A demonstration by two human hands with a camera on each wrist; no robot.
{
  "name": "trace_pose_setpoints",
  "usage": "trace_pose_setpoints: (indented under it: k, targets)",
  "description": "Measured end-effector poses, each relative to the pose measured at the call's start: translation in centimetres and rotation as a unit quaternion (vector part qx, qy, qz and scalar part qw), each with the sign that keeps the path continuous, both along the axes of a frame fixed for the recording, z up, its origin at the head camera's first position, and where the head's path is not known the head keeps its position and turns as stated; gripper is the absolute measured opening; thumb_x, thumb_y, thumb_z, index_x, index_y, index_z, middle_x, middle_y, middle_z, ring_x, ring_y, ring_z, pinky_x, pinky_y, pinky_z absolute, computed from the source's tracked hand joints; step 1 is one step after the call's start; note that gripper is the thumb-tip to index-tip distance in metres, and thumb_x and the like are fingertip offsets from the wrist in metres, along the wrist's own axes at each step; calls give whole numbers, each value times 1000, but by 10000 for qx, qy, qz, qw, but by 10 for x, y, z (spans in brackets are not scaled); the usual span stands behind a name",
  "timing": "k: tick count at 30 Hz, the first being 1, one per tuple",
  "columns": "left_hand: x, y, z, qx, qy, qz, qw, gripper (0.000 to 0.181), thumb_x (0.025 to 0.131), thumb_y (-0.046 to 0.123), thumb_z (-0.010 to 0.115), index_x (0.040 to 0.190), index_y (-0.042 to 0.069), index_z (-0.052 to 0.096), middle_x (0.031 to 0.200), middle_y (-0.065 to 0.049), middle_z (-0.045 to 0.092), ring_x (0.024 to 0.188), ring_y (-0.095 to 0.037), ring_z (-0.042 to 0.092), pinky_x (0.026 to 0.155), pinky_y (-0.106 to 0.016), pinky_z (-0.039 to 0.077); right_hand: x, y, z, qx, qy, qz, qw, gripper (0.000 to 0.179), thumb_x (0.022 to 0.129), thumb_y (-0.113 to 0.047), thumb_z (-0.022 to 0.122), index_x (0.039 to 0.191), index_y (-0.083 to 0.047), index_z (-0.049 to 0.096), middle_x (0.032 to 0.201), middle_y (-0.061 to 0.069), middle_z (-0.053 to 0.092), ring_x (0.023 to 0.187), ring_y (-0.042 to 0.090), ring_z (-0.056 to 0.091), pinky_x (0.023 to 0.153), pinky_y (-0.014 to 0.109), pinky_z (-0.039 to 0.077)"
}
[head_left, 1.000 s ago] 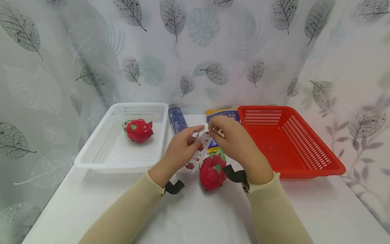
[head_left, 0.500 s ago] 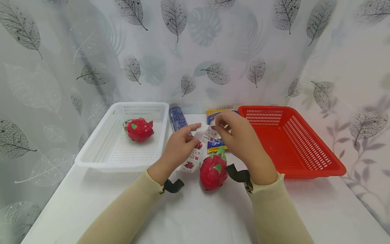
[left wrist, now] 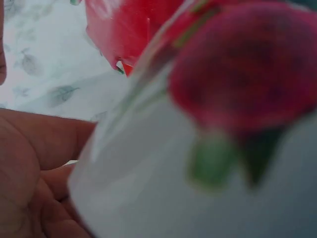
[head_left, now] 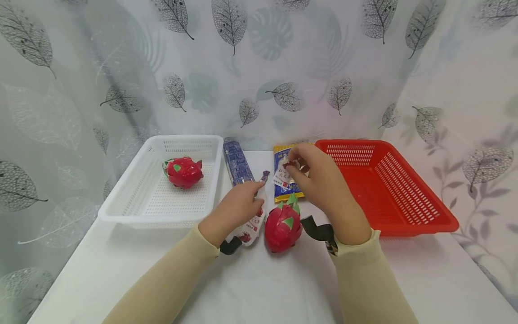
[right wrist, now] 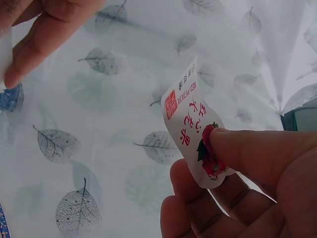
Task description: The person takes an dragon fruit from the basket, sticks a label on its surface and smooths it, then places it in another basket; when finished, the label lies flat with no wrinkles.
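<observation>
My right hand (head_left: 313,180) pinches a single peeled sticker (right wrist: 185,119) between thumb and fingers, above the table. Its face carries a dragon fruit picture, red characters and the words "RED PITAYA". The left hand (head_left: 234,204) holds a strip of matching stickers (head_left: 250,227), which droops toward the table; in the left wrist view the strip (left wrist: 129,188) is blurred and covers much of the frame. Between my forearms, a red dragon fruit (head_left: 282,228) with green tips lies on the table, just right of the strip.
At the left, a white basket (head_left: 107,216) holds another dragon fruit (head_left: 184,173). A red basket (head_left: 356,189) stands at the right. Behind my hands lie a long blue packet (head_left: 238,162) and a yellow-and-blue pasta bag (head_left: 279,155). A leaf-patterned curtain (head_left: 202,67) hangs behind the table.
One sticker has come off the strip into my right hand. My left hand has drawn down and away with the strip, parting from the right hand. Baskets and fruit have not moved.
</observation>
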State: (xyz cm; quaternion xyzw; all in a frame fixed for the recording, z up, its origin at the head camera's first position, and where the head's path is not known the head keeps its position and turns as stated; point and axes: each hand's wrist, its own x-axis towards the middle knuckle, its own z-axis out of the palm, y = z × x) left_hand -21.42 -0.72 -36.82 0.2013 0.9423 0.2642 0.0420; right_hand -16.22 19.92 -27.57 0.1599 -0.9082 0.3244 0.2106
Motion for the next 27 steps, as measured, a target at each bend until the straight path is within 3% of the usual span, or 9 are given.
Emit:
trace_pose_setpoints:
  k: [8,11,16,18,20,25,27]
  targets:
    - [-1,-1,-6,-660,-593,-266,9957,61,102,37,70,157,17,54,152,-9,62,137,-29,62,115,-50,52,2,-2,2,10,-79,-46,10000,26,96,-12,79,118,-10,66,114,9,72,100,25,68,86,46,65]
    - [1,0,-5,-658,-595,-415,9952,57,102,37,69,156,21,56,151,-8,63,127,-26,67,108,-47,58,2,-2,2,20,-83,-53,9999,26,96,-12,79,118,-10,66,115,9,72,100,25,68,87,47,65]
    - [6,3,0,-841,-364,-664,9936,58,102,43,69,155,23,58,163,-8,52,147,-30,54,114,-52,53,1,-1,2,40,-81,-103,9999,26,96,-13,79,119,-9,67,115,10,73,99,26,69,88,47,65]
    - [9,6,2,-836,-317,-808,9927,59,101,45,70,155,23,58,164,-7,51,153,-32,47,115,-54,52,1,-1,1,48,-79,-140,9999,26,96,-13,79,119,-9,67,116,11,74,99,27,69,88,48,65]
    - [12,9,3,-760,-270,-1050,9912,60,100,47,71,154,23,59,161,-4,55,151,-29,50,113,-51,54,1,-1,2,52,-92,-191,9998,26,97,-13,78,120,-10,67,116,11,74,99,27,69,88,49,65]
    - [19,14,2,-660,-516,-1740,9812,73,90,47,84,155,32,56,151,3,61,139,-21,58,95,-38,64,1,0,3,14,-158,-265,9995,23,98,-12,76,119,-12,65,116,11,75,98,28,70,87,49,65]
    - [22,15,1,-683,-660,-1848,9782,83,84,44,90,157,35,52,151,4,59,138,-20,56,91,-37,65,1,0,3,7,-163,-256,9995,24,98,-12,76,119,-12,65,116,11,75,98,28,70,86,49,65]
